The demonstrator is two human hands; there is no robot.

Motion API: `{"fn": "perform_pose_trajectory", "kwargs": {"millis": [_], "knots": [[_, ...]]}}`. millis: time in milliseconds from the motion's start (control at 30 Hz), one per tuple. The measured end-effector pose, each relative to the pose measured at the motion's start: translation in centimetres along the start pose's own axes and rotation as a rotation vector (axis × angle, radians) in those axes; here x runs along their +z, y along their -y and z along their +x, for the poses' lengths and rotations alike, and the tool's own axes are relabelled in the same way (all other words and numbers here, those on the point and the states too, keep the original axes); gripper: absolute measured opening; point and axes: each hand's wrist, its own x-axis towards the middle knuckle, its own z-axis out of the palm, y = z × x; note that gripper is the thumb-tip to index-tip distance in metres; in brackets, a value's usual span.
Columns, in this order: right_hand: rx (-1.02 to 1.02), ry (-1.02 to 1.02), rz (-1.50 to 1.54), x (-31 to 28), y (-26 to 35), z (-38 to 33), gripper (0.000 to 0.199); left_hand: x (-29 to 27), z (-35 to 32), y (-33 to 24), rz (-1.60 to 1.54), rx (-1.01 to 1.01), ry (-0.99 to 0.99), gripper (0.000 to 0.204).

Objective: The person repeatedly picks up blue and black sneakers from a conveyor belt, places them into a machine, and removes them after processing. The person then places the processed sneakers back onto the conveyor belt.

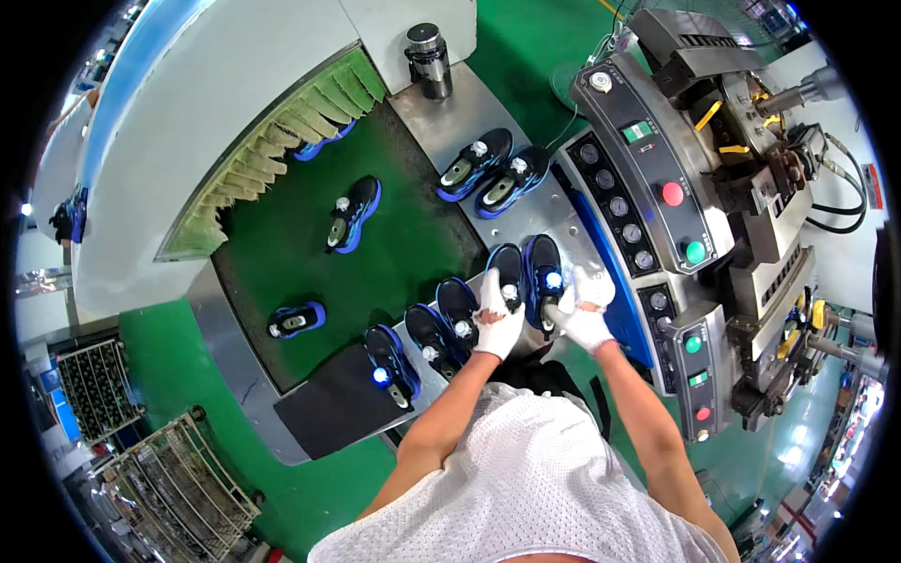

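Both my hands wear white gloves. My left hand [499, 324] is closed around the heel end of a black and blue sports shoe [505, 263], which has white stuffing inside. Right beside it stands a matching shoe [540, 255], with a bright spot of light in its opening. My right hand [584, 314] is at that shoe's heel, the thumb side against it and the other fingers apart to the right. Left of my left hand, several similar shoes [427, 328] stand along the table edge. Another pair [511, 183] sits farther back on the metal top.
A green conveyor belt [291, 225] carries more shoes under a fringed curtain [282, 141] of a big white machine. On the right stands a press [648, 169] with gauges and coloured buttons. A steel flask [429, 61] is at the back. Wire racks [178, 479] stand lower left.
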Motion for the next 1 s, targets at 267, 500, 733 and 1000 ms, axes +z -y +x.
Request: {"fn": "perform_pose_trajectory", "kwargs": {"millis": [267,500,733,1000], "knots": [[0.465,-0.231,0.082,6.7,0.8,2.6,0.053,0.2,0.0,1.3,0.021,-0.126,0.045,0.085],[0.622,-0.575,1.185,-3.6,-0.2,-10.1,0.060,-2.4,2.5,-8.7,0.285,-0.128,0.585,0.082],[0.790,-1.204,0.999,-4.9,-3.7,-31.4,0.051,5.4,-11.0,-21.0,0.241,0.293,1.261,0.087],[0.914,-2.332,1.137,-2.2,0.1,-57.5,0.056,11.1,-35.5,-29.7,0.439,0.816,1.767,0.090]]}}
